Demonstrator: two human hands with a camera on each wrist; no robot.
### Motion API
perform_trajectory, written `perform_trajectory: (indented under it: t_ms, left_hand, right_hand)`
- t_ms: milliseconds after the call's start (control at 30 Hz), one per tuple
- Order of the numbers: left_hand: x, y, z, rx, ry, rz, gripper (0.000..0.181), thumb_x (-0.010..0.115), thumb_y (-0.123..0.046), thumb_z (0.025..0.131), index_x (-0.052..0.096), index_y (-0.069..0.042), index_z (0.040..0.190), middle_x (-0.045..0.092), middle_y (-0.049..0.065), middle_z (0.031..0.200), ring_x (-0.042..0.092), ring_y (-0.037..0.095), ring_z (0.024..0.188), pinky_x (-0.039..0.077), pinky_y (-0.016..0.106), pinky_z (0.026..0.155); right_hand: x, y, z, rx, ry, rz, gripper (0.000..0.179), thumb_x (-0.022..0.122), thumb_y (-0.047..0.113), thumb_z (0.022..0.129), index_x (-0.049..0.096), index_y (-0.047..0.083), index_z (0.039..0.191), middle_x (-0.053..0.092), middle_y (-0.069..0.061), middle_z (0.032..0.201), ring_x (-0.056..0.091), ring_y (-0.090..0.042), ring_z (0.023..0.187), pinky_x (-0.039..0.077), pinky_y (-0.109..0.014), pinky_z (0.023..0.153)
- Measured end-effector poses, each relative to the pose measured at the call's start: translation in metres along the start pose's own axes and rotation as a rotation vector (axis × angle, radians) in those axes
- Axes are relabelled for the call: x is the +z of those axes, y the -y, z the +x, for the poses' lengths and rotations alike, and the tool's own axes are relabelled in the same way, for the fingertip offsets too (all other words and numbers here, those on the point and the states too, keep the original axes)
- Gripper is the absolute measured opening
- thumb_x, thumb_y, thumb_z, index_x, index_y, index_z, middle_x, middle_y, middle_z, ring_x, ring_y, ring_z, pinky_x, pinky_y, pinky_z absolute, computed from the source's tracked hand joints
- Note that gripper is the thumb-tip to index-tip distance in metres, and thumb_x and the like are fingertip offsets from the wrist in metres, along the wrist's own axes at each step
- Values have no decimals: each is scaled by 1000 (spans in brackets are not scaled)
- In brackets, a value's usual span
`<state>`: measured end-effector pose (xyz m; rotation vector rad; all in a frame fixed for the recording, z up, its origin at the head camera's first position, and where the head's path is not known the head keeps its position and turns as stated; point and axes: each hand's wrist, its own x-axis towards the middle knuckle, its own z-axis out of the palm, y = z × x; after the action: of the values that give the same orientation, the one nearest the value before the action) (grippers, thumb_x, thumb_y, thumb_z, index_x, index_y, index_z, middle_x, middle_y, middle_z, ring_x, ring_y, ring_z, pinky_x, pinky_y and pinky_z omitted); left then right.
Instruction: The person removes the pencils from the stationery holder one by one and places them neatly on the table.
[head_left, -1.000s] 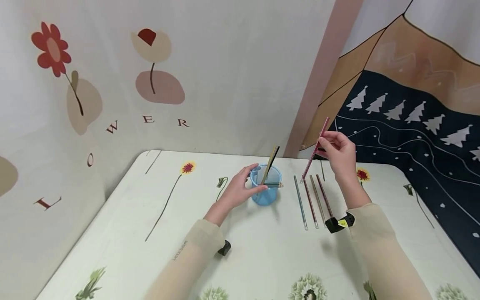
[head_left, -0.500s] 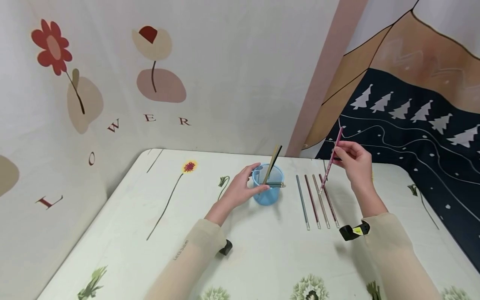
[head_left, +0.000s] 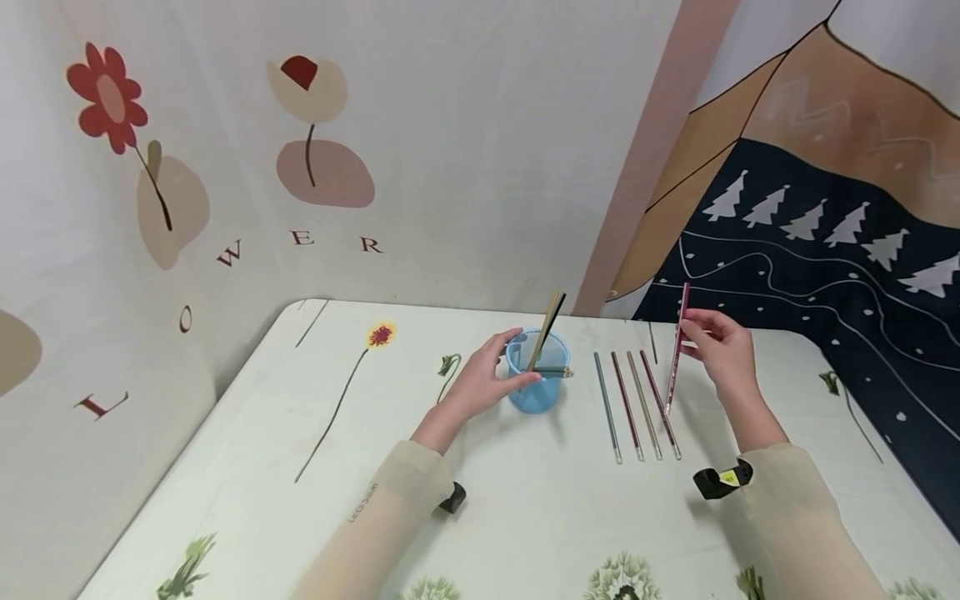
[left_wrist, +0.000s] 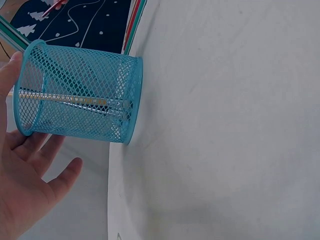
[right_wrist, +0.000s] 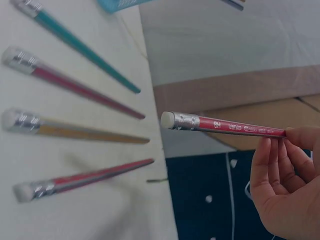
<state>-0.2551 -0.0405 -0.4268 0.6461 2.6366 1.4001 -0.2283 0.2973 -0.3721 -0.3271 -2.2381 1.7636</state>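
My left hand (head_left: 483, 379) holds the blue mesh pencil cup (head_left: 534, 398) by its rim, thumb in front and fingers on the far side. A gold pencil (head_left: 543, 333) and a black one (head_left: 556, 312) lean up out of it; teal pencils (head_left: 553, 372) jut out to the right. Inside the mesh, a yellowish pencil (left_wrist: 65, 97) shows in the left wrist view. My right hand (head_left: 723, 354) pinches a pink-red pencil (right_wrist: 235, 127) near its upper end. Its white eraser (right_wrist: 168, 120) points down, close beside the rightmost pencil of the row.
Several pencils lie side by side right of the cup: a teal one (head_left: 608, 408), a dark red one (head_left: 627, 408), a tan one (head_left: 645, 408) and another dark red one (head_left: 660, 406). A flower-print cloth (head_left: 525, 517) covers the table; printed curtains (head_left: 480, 150) hang behind.
My right hand has moved right and down with the pink-red pencil, from above the row's left part to its right end. My left hand has stayed on the cup.
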Motion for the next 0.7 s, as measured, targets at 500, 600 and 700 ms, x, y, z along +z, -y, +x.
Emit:
perform_trajectory:
  t_ms: [500,600,700]
  left_hand:
    - [2,2,-4,-16,-5,-16,83,75,-45,87,35,-21,155,42,7,157,49,34,138,46,52,112]
    - [3,3,-4,-13,-7,-19,83,76,-44,87,35,-20,155,42,8,157,49,35,138,45,52,112]
    - [3,2,-2,-9,-3,-23,83,76,-42,87,34,-19,155,42,9,157,48,35,139,45,51,113]
  right_hand:
    - [-16,-47,2,97,116,-168,39,56,19,102,54,-9,130,58,27,80,57,8,76,58,-12,68]
    - [-18,-53,4,126,150,-184,42,56,19,102,52,-10,132,59,26,81,58,8,76,58,-13,69]
    - [-19,-56,7,150,176,-214,44,57,20,102,51,-10,134,59,25,82,60,7,75,58,-14,69]
